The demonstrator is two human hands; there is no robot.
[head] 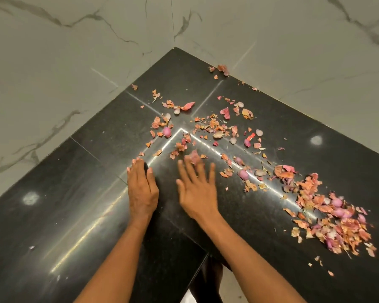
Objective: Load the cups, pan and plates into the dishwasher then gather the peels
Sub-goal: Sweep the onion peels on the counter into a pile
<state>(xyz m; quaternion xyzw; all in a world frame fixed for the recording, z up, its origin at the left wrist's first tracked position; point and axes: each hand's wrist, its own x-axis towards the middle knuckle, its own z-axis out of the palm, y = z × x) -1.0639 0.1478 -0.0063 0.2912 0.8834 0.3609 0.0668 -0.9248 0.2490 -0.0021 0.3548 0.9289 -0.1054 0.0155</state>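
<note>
the left hand point(142, 189) was laid flat and released on the dark counter point(79, 162). the right hand point(196, 189), blurred, was spread, nothing grasped. the peels point(328, 213) were strewn beyond and right of it; papery, light, easily scattered, best swept rather than pinched.

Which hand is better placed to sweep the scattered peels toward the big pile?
The right hand, probably. It lies open nearer the scattered pink and orange onion peels, on the side of the big peel pile. The left hand rests flat on bare black stone counter.
</note>
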